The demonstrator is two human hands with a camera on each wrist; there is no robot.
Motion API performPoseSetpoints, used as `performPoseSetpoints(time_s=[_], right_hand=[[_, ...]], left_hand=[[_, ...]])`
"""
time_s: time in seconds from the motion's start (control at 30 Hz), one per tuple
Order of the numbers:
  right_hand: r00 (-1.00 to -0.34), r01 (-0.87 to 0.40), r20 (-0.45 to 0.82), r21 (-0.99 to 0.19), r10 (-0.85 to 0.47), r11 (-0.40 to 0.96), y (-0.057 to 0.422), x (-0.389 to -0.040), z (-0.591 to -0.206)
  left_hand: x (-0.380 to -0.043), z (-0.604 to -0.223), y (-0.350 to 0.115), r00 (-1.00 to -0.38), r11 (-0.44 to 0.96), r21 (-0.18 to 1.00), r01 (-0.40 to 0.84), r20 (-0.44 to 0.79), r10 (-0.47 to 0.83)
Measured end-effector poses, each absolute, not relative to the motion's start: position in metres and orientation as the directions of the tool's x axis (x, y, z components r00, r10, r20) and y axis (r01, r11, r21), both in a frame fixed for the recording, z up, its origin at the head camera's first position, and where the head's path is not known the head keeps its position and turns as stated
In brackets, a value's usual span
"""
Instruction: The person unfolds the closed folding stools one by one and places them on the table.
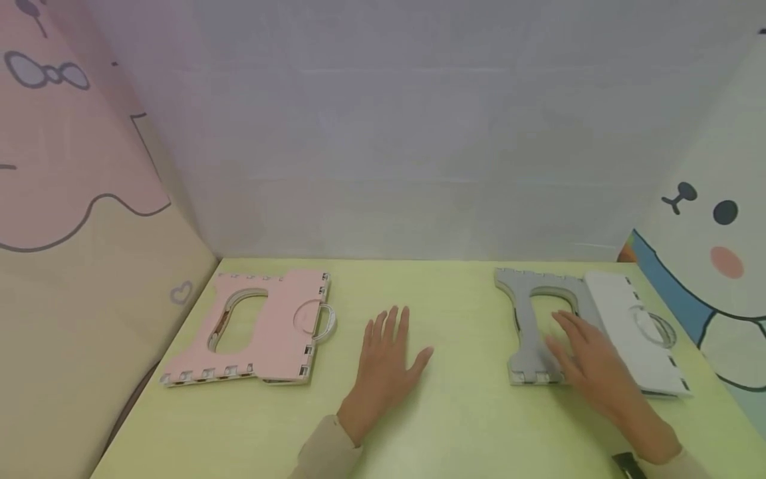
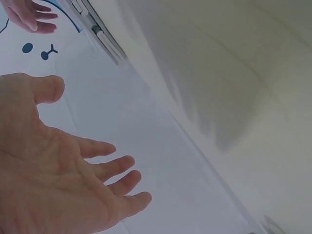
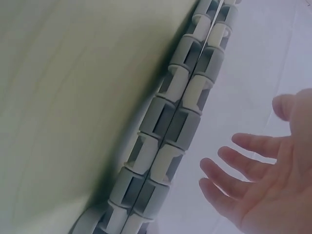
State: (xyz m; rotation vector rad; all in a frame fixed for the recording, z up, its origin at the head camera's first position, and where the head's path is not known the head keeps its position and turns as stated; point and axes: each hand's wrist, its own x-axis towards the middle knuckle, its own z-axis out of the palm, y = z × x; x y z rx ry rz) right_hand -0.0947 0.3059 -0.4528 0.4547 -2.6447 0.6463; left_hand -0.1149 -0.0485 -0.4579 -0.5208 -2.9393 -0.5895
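Observation:
A folded pink step stool [image 1: 281,332] lies flat on the left of the table, its round carry handle [image 1: 325,324] toward the middle. On the right lies a folded grey and white step stool [image 1: 612,313]. My left hand [image 1: 383,369] is over the table between the two stools, fingers straight and thumb spread, holding nothing. Over the grey part of the right stool is my right hand [image 1: 598,372], fingers extended and partly covering it. In the right wrist view, the grey stool's hinged edge [image 3: 168,114] runs beside the loosely spread fingers [image 3: 251,144].
The yellow-green table [image 1: 455,399] ends at a pale wall sheet [image 1: 419,166] at the back. Cartoon-printed sheets stand on the left [image 1: 90,319] and right [image 1: 688,253]. A dark strap [image 1: 628,464] shows by the right sleeve.

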Motion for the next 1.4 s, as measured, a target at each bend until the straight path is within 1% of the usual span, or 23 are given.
performPoseSetpoints(time_s=[0.17,0.43,0.53,0.7,0.93,1.07,1.2,1.3,1.4], right_hand=[[-0.843,-0.398,0.5,-0.335,-0.197,0.854,0.312,-0.097,-0.454],[-0.748,-0.475,0.626,-0.271,-0.221,0.837,0.323,-0.103,-0.457],[-0.736,-0.474,0.64,-0.257,-0.219,0.842,0.328,-0.104,-0.457],[-0.742,-0.44,0.641,-0.243,-0.197,0.864,0.335,-0.106,-0.455],[-0.73,-0.439,0.657,-0.238,-0.19,0.866,0.344,-0.106,-0.453],[-0.757,-0.372,0.637,-0.242,-0.142,0.896,0.347,-0.107,-0.453],[-0.758,-0.331,0.642,-0.231,-0.112,0.915,0.356,-0.108,-0.453],[-0.76,-0.319,0.642,-0.229,-0.104,0.919,0.363,-0.109,-0.454],[-0.793,-0.276,0.605,-0.259,-0.067,0.925,0.37,-0.109,-0.453]], left_hand=[[-0.115,-0.459,-0.04,-0.93,0.866,0.341,0.365,0.185,0.319],[-0.115,-0.462,-0.024,-0.907,0.868,0.296,0.398,0.269,0.324],[-0.115,-0.462,-0.017,-0.906,0.871,0.289,0.397,0.275,0.321],[-0.114,-0.46,-0.006,-0.911,0.879,0.276,0.39,0.259,0.322],[-0.112,-0.458,0.006,-0.912,0.891,0.247,0.381,0.259,0.319],[-0.11,-0.458,0.013,-0.904,0.897,0.217,0.385,0.282,0.32],[-0.109,-0.459,0.021,-0.891,0.896,0.193,0.399,0.314,0.329],[-0.109,-0.46,0.026,-0.891,0.894,0.195,0.405,0.303,0.338],[-0.108,-0.46,0.031,-0.895,0.892,0.2,0.404,0.288,0.341]])
